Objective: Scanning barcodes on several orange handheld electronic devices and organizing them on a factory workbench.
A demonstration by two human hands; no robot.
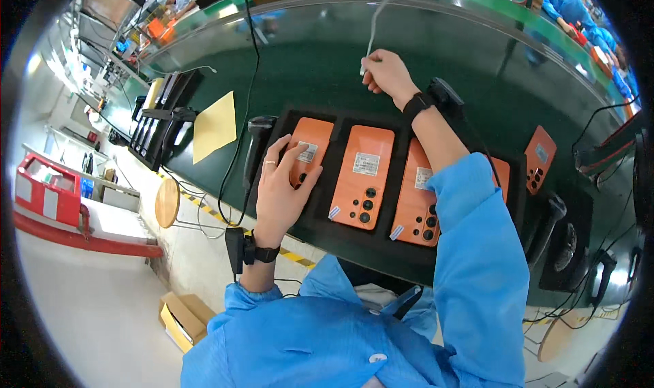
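Note:
My left hand (pixel 283 190) lies with fingers spread on the back of the leftmost orange phone (pixel 315 130), over its lower part and camera lenses. Raised beyond the tray, my right hand (pixel 388 74) pinches the end of a thin white cable (pixel 372 30) that runs upward, blurred at its top. A black foam tray (pixel 343 139) holds several orange phones face down in slots. The second phone (pixel 368 177) shows a white label, black lenses and a small tab at its lower corner. My right forearm partly covers the third phone (pixel 409 214) and the one beyond it.
Another orange phone (pixel 540 160) lies right of the tray on the green table (pixel 306 81). A yellow paper sheet (pixel 214 128) and a black rack (pixel 160 122) are at left. Black cables cross the table. A wooden stool (pixel 167 203) stands below; co-workers sit across the far line.

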